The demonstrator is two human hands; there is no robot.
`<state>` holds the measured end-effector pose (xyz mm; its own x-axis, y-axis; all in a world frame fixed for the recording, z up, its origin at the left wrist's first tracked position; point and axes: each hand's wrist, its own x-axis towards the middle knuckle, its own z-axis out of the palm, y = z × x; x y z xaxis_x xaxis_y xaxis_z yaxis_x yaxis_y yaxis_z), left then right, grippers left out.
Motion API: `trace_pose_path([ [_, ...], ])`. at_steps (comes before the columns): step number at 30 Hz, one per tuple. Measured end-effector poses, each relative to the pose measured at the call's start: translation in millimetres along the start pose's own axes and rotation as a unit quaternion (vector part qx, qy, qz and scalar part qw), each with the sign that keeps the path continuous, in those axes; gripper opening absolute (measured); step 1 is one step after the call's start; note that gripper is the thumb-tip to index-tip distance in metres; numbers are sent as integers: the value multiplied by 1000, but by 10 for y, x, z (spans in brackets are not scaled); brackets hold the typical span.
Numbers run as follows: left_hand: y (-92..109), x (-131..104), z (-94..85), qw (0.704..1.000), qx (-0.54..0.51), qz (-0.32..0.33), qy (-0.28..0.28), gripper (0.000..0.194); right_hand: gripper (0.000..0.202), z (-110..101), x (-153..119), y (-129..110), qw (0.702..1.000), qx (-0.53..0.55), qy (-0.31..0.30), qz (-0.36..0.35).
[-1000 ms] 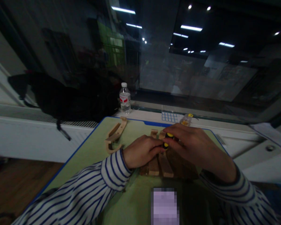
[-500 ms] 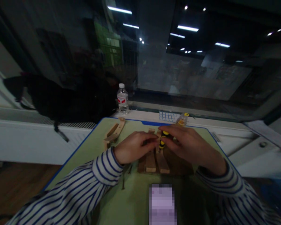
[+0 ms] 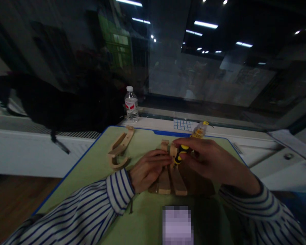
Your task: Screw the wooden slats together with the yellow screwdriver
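My right hand [image 3: 206,158] is closed round a short black and yellow screwdriver [image 3: 178,158], its tip tilted down at the right one of two light wooden pieces. These wooden pieces [image 3: 164,183] lie side by side on a dark brown board [image 3: 199,180]. My left hand [image 3: 148,170] lies over the left part of the wooden pieces, its fingers pressed together and reaching to the screwdriver's lower end. What is under those fingers is hidden.
Curved wooden parts [image 3: 118,149] lie on the green table [image 3: 91,170] at the left. A blurred-out phone-like object [image 3: 177,224] is near the front. On the sill stand a water bottle [image 3: 131,104] and a clear bag [image 3: 199,130] of small yellow items.
My left hand has lowered onto the wooden pieces and its fingers have closed together. The screwdriver in my right hand leans more. The view has shifted a little, showing more of the curved parts.
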<state>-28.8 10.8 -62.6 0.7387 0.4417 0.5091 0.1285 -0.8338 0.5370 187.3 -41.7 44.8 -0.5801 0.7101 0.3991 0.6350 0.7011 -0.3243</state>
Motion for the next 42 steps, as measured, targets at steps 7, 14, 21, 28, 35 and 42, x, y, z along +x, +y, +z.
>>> trace_pose_path([
  [7, -41, -51, 70, 999, 25, 21, 12, 41, 36, 1, 29, -16, 1000, 14, -15, 24],
  [14, -45, -35, 72, 999, 39, 25, -2, 41, 33, 32, 17, -23, 999, 8, -17, 31],
  [21, -54, -29, 72, 999, 34, 37, 8, 40, 33, 29, 18, -17, 1000, -11, -6, 22],
  [28, -56, -32, 69, 998, 37, 49, 16, 40, 30, 33, 10, -11, 999, -34, 7, 20],
  [35, -70, -41, 81, 998, 37, 45, 15, 39, 29, 61, 29, -25, 999, -33, 17, 25],
  [42, -60, -15, 39, 997, 41, 68, 15, 40, 40, 56, 12, -79, 999, 18, -30, 7],
])
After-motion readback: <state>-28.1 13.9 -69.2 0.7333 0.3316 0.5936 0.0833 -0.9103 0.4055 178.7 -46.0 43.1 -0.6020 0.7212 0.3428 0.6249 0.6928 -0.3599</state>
